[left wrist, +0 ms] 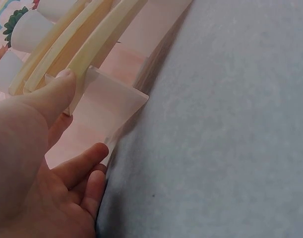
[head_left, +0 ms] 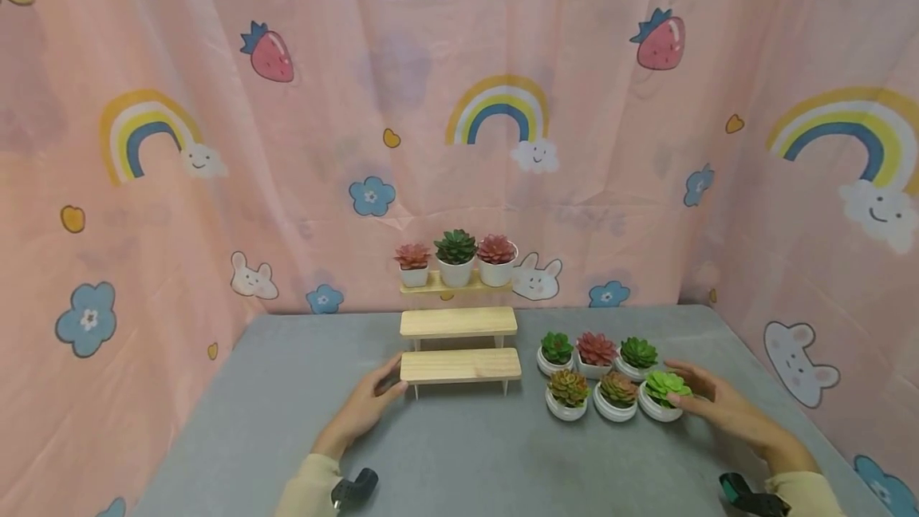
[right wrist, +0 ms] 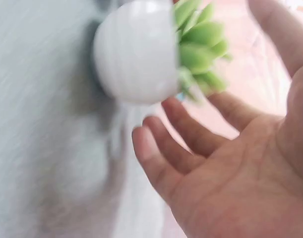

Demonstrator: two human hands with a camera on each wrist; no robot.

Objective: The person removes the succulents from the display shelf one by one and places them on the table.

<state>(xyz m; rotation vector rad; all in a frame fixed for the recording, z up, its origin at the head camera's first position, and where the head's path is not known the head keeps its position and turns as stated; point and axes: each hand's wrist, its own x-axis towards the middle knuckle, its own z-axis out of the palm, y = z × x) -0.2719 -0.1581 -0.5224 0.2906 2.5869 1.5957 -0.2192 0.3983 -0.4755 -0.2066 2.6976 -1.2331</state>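
Observation:
A three-tier wooden stand [head_left: 459, 367] with pale boards and whitish legs stands on the grey table. My left hand [head_left: 362, 404] holds the left end of its lowest board; in the left wrist view the thumb [left wrist: 57, 91] lies on the board's edge and the index finger passes behind the corner. My right hand [head_left: 728, 409] is spread beside a bright green potted succulent [head_left: 666, 385] in a round white pot. In the right wrist view its fingers [right wrist: 196, 131] are loosely bent near the white pot [right wrist: 139, 54], not curled round it. That view is slightly blurred.
On the top tier stand a pink succulent [head_left: 413, 258], a dark green one [head_left: 455, 250] and a second pink one [head_left: 496, 252]. Several more potted succulents, including a red one [head_left: 596, 351], sit close together left of my right hand. A pink patterned curtain [head_left: 323, 142] hangs behind.

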